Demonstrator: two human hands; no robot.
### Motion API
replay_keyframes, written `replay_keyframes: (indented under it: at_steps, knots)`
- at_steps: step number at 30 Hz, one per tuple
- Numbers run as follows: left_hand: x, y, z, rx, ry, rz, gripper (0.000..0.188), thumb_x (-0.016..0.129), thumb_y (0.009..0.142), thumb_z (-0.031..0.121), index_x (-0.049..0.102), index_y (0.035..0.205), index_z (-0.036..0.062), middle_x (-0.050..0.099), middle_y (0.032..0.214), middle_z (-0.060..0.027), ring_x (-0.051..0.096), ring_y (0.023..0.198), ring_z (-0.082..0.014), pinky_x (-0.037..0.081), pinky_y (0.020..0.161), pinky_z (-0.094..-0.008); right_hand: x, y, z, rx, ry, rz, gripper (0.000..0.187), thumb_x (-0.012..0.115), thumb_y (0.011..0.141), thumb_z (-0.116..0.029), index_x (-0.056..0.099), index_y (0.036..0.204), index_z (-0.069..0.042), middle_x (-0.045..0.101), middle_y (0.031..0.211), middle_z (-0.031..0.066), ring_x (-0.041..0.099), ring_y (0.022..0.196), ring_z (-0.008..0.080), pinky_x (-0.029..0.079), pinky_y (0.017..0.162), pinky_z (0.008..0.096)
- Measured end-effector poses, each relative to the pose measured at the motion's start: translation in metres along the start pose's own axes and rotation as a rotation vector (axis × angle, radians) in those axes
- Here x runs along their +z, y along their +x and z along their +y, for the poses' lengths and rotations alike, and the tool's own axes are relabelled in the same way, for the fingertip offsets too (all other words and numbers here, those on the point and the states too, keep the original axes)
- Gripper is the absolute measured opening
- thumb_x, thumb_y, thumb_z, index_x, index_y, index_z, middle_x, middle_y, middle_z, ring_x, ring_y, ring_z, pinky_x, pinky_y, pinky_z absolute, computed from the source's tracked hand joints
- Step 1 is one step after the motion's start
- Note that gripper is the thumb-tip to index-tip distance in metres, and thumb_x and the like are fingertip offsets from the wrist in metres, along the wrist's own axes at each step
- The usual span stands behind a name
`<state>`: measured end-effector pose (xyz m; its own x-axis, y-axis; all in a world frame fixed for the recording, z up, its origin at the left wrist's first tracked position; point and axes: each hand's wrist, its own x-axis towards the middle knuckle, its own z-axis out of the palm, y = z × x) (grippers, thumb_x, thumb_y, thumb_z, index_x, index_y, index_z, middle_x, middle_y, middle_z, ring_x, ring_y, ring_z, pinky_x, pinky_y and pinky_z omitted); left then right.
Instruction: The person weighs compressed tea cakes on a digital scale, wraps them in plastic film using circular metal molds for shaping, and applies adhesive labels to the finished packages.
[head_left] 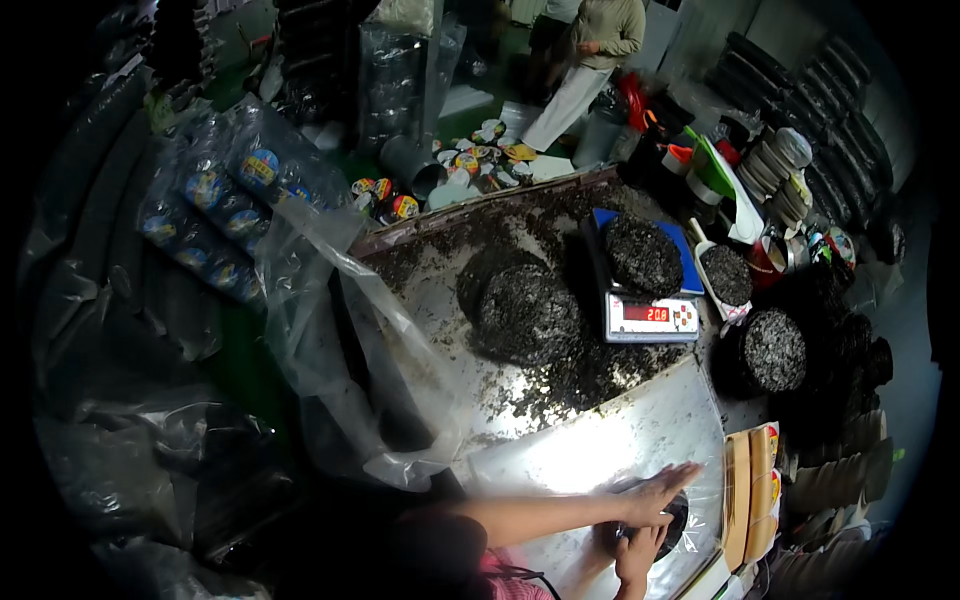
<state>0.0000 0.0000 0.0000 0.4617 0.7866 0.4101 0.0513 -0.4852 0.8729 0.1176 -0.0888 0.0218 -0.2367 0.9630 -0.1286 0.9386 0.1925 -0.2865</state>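
A shiny black round tub (pixel 678 528) with a white mark on it rests on the bare metal sheet near the front of the table. My left hand (pixel 655 494) lies over its top, palm down, with fingers stretched out to the right. Close below it, my right hand (pixel 638 556) has bent fingers against the near side of the tub and seems to steady it. Both hands cover much of the tub, so its contents cannot be seen.
A scale (pixel 652 315) with a red display carries a bowl of dark crumbly material (pixel 643 256). Mounds of the same stuff (pixel 528 312) lie behind. A scoop (pixel 725 275), a filled black bowl (pixel 772 350) and stacked card sleeves (pixel 750 490) stand right. Clear plastic (pixel 370 340) hangs left.
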Motion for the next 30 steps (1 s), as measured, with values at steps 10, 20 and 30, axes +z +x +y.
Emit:
replay_keyframes:
  at_steps: [10, 20, 30]
  knots:
    - [0.013, -0.016, 0.004, 0.336, 0.422, -0.071, 0.092, 0.067, 0.078, 0.049, 0.025, 0.149, 0.0082, 0.027, 0.155, -0.009, 0.018, 0.145, -0.0301, 0.013, 0.119, -0.0496, 0.031, -0.056, 0.023, 0.562, 0.671, 1.024, 0.039, 0.064, 0.09, -0.011, 0.048, 0.124, 0.002, 0.053, 0.111, 0.0093, 0.051, 0.1, 0.0212, 0.042, 0.093, 0.0326]
    - [-0.011, -0.007, 0.019, -0.03, 0.021, -0.136, 0.1, 0.079, 0.07, 0.027, 0.021, 0.148, 0.0051, 0.043, 0.141, -0.0147, 0.037, 0.135, -0.0309, 0.026, 0.115, -0.0424, 0.021, 0.008, 0.084, -0.019, 1.343, 0.846, 0.043, 0.064, 0.083, -0.007, 0.051, 0.123, 0.0, 0.051, 0.127, 0.0113, 0.051, 0.115, 0.0254, 0.04, 0.103, 0.0408]
    - [-0.02, -0.017, 0.005, -0.034, 0.003, -0.169, 0.061, 0.081, 0.065, 0.045, 0.064, 0.107, 0.0033, 0.046, 0.136, -0.0169, 0.041, 0.124, -0.0379, 0.034, 0.107, -0.0452, 0.019, 0.013, 0.049, 0.114, 1.47, 0.735, 0.036, 0.058, 0.071, -0.003, 0.051, 0.107, -0.005, 0.051, 0.131, 0.0157, 0.046, 0.124, 0.0314, 0.032, 0.11, 0.0475]
